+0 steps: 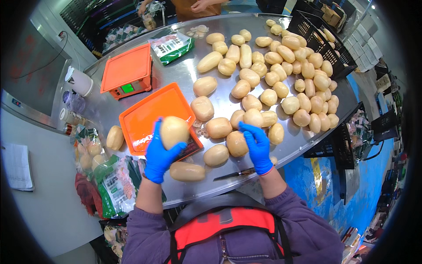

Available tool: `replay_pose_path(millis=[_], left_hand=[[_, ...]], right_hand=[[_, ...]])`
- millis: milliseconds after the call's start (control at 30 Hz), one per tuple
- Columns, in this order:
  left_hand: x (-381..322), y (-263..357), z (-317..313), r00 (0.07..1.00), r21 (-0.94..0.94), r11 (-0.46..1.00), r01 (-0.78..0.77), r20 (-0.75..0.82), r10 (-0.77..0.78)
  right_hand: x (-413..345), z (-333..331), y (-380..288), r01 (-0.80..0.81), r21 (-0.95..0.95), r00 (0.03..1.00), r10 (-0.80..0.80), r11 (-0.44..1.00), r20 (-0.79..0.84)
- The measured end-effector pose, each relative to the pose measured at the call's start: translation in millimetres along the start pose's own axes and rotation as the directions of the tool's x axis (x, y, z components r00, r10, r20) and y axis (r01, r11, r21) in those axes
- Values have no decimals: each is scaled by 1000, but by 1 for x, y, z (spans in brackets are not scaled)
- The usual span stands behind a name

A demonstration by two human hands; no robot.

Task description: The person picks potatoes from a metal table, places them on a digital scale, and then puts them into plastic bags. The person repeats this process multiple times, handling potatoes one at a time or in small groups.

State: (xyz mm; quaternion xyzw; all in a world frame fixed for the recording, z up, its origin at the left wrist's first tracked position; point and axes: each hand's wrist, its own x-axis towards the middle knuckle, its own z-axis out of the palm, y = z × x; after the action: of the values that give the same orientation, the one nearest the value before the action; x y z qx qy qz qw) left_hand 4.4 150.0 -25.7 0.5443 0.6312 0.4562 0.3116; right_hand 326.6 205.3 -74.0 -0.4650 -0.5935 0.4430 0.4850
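Note:
My left hand (161, 153), in a blue glove, holds a peeled lotus root segment (174, 132) over the near edge of an orange scale (155, 115). My right hand (256, 145), gloved in the same blue, is over a large root segment (237, 144); its fingertips reach a paler one (253, 117) behind, and whether it grips either I cannot tell. Close to the right wrist a knife (230, 175) lies on the metal table (211, 188). Several more root segments lie around both hands, one long piece (187, 171) near the table's front edge.
A second orange scale (127, 69) with a lit display stands behind, beside a printed bag (171, 45). Many root segments (310, 72) are heaped at the right by a black crate (323, 43). Printed bags (118, 188) lie at left. Another person (197, 10) stands across the table.

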Motion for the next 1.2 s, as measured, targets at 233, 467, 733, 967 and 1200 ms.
replay_pose_path(millis=[233,467,733,967,1200], left_hand=[[54,-18,-42,927,603,749,276,-373,-41],[55,-49,-35,933,697,701,147,-334,136],[20,-39,-39,942,549,836,4,-283,181],[-63,-67,-48,857,576,780,-243,-249,451],[-104,-66,-34,933,572,820,3,-298,204]], right_hand=[[27,-53,37,206,-563,969,-246,800,6],[42,-41,52,145,-486,987,-158,862,13],[36,-120,66,135,-63,914,-149,989,-377],[7,-199,149,-143,-171,851,32,975,-525],[46,-143,104,154,-598,943,-298,787,-150]])
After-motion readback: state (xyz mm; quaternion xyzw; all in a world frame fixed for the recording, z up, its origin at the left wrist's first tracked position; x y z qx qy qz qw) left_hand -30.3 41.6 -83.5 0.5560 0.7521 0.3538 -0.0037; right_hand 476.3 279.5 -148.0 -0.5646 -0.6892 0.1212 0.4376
